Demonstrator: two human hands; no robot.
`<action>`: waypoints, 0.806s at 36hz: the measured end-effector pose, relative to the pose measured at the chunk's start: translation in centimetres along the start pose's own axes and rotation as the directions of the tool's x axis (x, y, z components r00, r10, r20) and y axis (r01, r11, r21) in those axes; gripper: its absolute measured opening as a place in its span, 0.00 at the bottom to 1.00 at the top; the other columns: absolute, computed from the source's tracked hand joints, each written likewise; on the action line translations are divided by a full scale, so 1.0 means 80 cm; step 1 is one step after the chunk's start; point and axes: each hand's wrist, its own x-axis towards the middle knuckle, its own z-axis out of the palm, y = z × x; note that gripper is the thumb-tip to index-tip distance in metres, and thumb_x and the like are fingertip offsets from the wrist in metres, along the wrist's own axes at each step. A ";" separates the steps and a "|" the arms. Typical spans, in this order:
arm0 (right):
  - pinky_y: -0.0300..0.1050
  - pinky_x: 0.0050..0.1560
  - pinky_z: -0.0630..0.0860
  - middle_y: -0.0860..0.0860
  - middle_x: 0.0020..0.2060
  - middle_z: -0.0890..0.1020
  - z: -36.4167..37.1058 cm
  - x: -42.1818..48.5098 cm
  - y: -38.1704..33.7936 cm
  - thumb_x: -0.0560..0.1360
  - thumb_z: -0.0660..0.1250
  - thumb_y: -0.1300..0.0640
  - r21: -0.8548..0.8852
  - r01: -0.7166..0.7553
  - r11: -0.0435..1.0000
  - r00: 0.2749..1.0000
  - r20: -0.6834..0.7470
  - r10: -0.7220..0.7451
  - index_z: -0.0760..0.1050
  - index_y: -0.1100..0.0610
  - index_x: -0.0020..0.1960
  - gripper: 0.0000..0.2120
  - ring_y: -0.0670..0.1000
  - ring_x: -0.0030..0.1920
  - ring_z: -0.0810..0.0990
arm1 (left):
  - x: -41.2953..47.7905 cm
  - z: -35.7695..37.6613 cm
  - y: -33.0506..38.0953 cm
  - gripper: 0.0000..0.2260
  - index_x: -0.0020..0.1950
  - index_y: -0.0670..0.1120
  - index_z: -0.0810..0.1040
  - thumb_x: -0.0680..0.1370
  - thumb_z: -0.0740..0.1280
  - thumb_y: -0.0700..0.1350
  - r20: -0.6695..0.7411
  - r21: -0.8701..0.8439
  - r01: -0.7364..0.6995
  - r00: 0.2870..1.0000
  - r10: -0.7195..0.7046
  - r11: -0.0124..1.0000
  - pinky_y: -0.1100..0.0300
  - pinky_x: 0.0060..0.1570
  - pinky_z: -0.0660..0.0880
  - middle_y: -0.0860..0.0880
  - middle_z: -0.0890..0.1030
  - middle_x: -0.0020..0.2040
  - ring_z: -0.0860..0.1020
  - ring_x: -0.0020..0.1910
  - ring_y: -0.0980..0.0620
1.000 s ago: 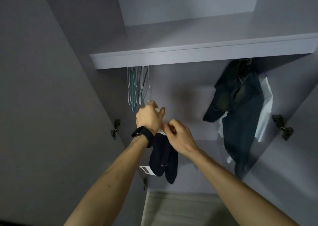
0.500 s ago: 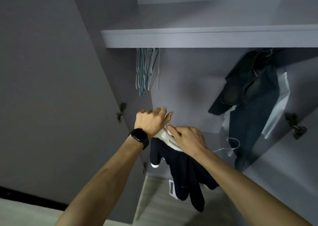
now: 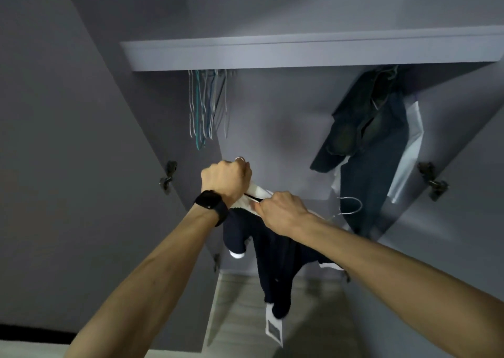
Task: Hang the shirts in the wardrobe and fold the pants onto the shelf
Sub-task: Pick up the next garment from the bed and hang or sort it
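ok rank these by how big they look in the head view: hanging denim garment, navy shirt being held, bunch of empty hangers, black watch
1. denim garment
2. navy shirt, close behind; it is bunched and nearer the camera, so this order is unsure
3. empty hangers
4. black watch, clearly smallest
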 end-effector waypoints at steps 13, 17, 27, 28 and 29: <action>0.54 0.58 0.71 0.55 0.72 0.73 0.000 0.009 -0.004 0.81 0.41 0.33 0.045 -0.137 0.990 0.951 0.284 0.119 0.66 0.47 0.76 0.33 0.62 0.67 0.75 | -0.015 -0.003 0.015 0.15 0.43 0.51 0.72 0.80 0.61 0.61 0.143 -0.153 0.056 0.989 -0.034 0.987 0.54 0.39 0.68 0.45 0.81 0.42 0.80 0.45 0.38; 0.48 0.52 0.72 0.50 0.60 0.79 -0.007 0.023 -0.003 0.74 0.65 0.49 -0.098 -0.113 0.989 0.899 0.413 0.144 0.71 0.50 0.69 0.23 0.56 0.58 0.78 | -0.025 0.006 0.032 0.16 0.45 0.54 0.73 0.77 0.62 0.66 0.190 -0.267 0.110 0.980 -0.060 0.957 0.54 0.40 0.69 0.46 0.83 0.46 0.80 0.47 0.40; 0.52 0.53 0.74 0.52 0.53 0.80 -0.033 -0.009 0.054 0.85 0.49 0.42 -0.031 -0.044 0.999 0.902 0.429 0.053 0.76 0.49 0.56 0.19 0.56 0.53 0.78 | -0.032 0.009 0.007 0.13 0.45 0.50 0.74 0.79 0.68 0.59 0.433 -0.615 0.424 0.886 -0.165 0.664 0.56 0.48 0.71 0.50 0.80 0.47 0.77 0.50 0.48; 0.52 0.52 0.74 0.51 0.50 0.80 -0.034 -0.010 0.049 0.85 0.49 0.44 -0.013 -0.019 1.000 0.928 0.371 0.023 0.75 0.48 0.52 0.18 0.56 0.51 0.77 | -0.033 0.009 0.016 0.11 0.44 0.50 0.74 0.79 0.69 0.55 0.459 -0.670 0.450 0.876 -0.146 0.590 0.56 0.50 0.73 0.51 0.79 0.45 0.78 0.50 0.48; 0.53 0.52 0.75 0.51 0.48 0.81 -0.034 -0.011 0.044 0.85 0.49 0.46 0.004 -0.004 1.000 0.951 0.309 0.002 0.75 0.47 0.49 0.17 0.57 0.50 0.77 | -0.033 0.009 0.024 0.09 0.44 0.49 0.74 0.80 0.69 0.51 0.493 -0.707 0.473 0.862 -0.112 0.526 0.55 0.51 0.74 0.51 0.79 0.44 0.78 0.49 0.48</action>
